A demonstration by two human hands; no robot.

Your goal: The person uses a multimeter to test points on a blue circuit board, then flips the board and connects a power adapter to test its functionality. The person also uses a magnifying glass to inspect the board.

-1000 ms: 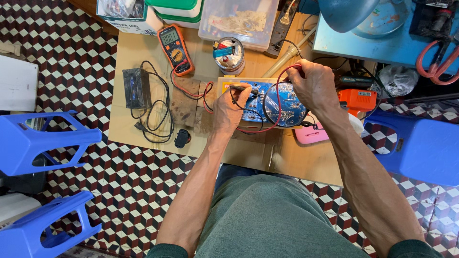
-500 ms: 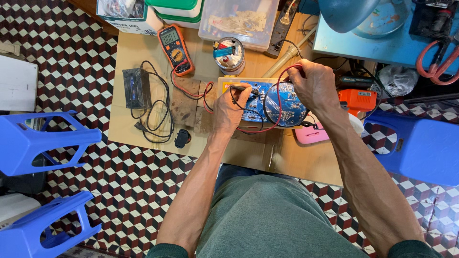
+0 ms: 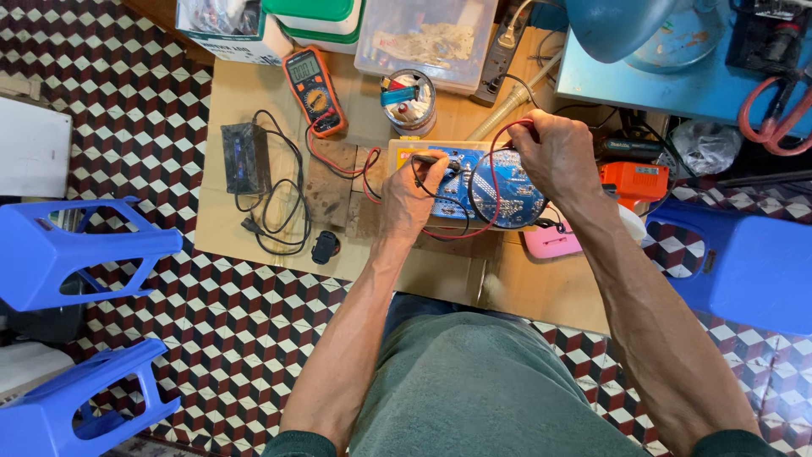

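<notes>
Blue circuit board (image 3: 499, 188) flat at surface centre, under both hands. Left hand (image 3: 410, 199) pinches black probe (image 3: 433, 159), tip angled down onto board's 10 o'clock area for contact. Right hand (image 3: 554, 152) clenched on red lead (image 3: 495, 144) at board's 1 o'clock edge. Orange multimeter (image 3: 315, 80) at 10 o'clock of board, display facing up, readable; leads run to it. Black adapter (image 3: 246, 157) at 9 o'clock, well apart.

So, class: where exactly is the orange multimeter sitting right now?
In the head view, the orange multimeter lies near the far edge of the cardboard sheet, left of the round tin and beyond the left hand.
</notes>
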